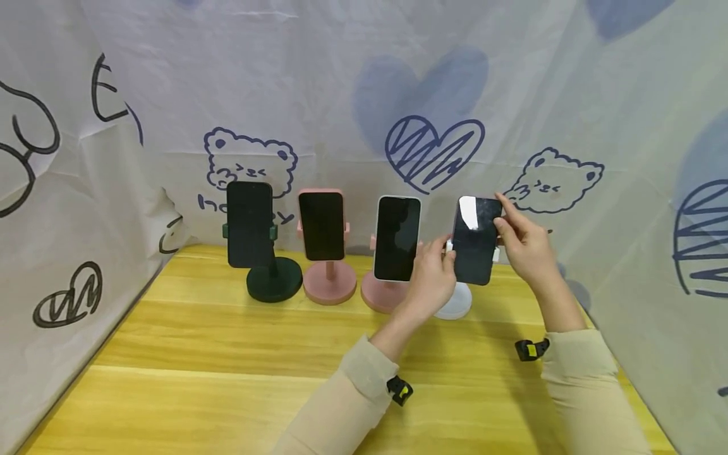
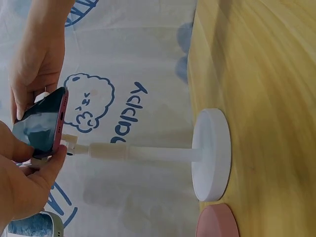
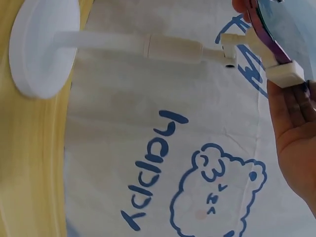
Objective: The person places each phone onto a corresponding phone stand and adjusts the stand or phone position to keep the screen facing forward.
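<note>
A dark smartphone [image 1: 476, 246] with a glare spot on its screen sits upright in the holder of a white phone stand [image 1: 455, 304]. My left hand [image 1: 433, 273] grips the phone's lower left edge by the holder. At the upper right edge my right hand [image 1: 527, 245] holds the phone, thumb towards the front and a finger by the top corner. In the right wrist view a white clamp [image 3: 285, 74] meets the phone's side, close to the right hand [image 3: 296, 143]. The stand's pole [image 2: 163, 153] and round base [image 2: 212, 153] show in the left wrist view.
Left of the hands, phones stand in a dark green stand [image 1: 274, 281], a pink stand [image 1: 330, 283] and another pink stand [image 1: 382, 294], partly behind my left hand. All are on a wooden table [image 1: 227, 366] against a printed cloth [image 1: 335, 95].
</note>
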Demonstrator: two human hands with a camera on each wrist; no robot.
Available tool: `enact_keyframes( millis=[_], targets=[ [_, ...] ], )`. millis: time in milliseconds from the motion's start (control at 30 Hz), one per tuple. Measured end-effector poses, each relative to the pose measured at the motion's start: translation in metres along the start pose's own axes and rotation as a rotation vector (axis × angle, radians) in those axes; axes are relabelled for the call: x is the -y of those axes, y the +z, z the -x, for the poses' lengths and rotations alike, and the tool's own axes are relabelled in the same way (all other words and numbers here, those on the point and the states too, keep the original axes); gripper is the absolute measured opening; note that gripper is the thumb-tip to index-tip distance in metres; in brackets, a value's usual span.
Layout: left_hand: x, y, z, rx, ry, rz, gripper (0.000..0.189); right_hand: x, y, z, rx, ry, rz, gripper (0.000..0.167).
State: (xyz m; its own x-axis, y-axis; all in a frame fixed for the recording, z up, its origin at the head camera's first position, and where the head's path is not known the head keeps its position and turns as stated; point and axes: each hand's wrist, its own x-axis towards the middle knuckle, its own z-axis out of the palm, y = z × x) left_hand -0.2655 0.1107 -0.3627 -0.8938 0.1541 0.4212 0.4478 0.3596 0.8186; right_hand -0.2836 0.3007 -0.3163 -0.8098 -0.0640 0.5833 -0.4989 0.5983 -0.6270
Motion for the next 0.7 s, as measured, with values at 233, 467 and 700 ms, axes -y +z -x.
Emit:
enact_keyframes(
  millis=[233, 467, 700],
  targets=[
    [0.004, -0.003, 0.015, 0.069, -0.021, -0.040, 0.056, -0.004, 0.010, 0.003, -0.050, 0.114, -0.048, 0.048],
    [0.014, -0.024, 0.030, 0.019, 0.176, -0.107, 0.054, -0.008, 0.020, 0.009, -0.064, 0.179, -0.040, 0.055],
    [0.035, -0.071, 0.039, -0.164, 0.466, -0.260, 0.043, -0.009, 0.020, 0.024, -0.140, 0.117, -0.013, 0.063]
  ],
)
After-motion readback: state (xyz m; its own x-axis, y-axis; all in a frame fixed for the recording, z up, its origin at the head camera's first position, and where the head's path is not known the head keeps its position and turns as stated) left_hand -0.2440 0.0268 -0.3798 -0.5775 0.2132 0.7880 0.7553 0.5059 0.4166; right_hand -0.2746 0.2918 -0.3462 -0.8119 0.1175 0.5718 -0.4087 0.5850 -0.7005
